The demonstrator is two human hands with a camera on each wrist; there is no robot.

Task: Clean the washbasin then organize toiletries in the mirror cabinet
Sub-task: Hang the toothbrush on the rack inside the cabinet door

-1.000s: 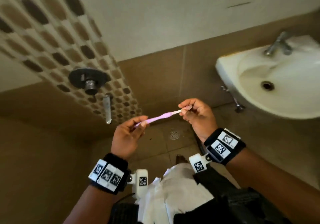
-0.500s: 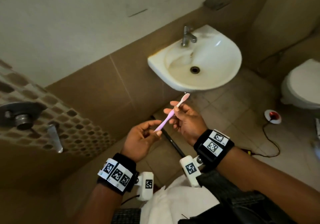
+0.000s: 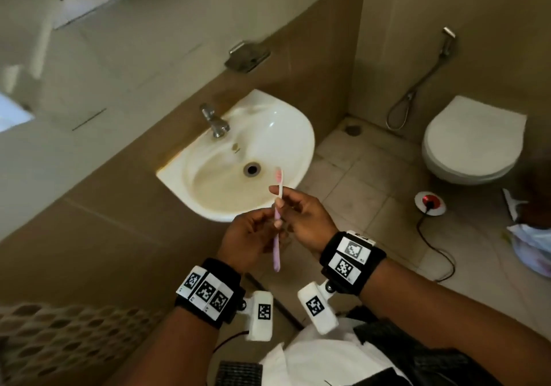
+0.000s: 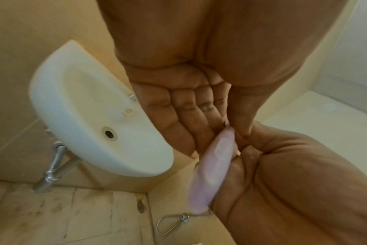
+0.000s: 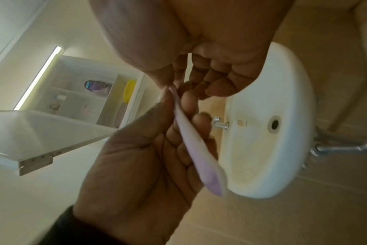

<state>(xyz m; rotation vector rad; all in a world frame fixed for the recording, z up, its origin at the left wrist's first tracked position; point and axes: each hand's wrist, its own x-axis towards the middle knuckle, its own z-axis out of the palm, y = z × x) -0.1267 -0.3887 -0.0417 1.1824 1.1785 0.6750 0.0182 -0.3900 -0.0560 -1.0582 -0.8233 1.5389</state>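
A lilac toothbrush point(image 3: 277, 230) stands nearly upright in front of the white washbasin point(image 3: 301, 129), bristles up. My right hand point(image 3: 278, 196) pinches it just below the head. My left hand point(image 3: 272, 224) holds the handle lower down, with the handle's end sticking out below. In the left wrist view the toothbrush point(image 4: 214, 165) lies between both hands. In the right wrist view the toothbrush point(image 5: 195, 145) crosses my left hand's fingers point(image 5: 184, 149). The mirror cabinet point(image 5: 77, 71) hangs open on the wall, its door point(image 5: 42, 132) swung out. The basin holds nothing.
A tap point(image 3: 215, 123) stands at the basin's back and a metal soap dish point(image 3: 247, 57) is on the wall above. Right of the basin are a toilet point(image 3: 471, 141), a hose sprayer point(image 3: 447, 39), a red-and-white disc with a cable point(image 3: 430, 202), and a plastic bag point(image 3: 530, 245). A yellow item point(image 5: 129, 91) stands in the cabinet.
The head view swung right from the shower wall to the washbasin. The toothbrush turned from lying level to upright, and my two hands came closer together on it.
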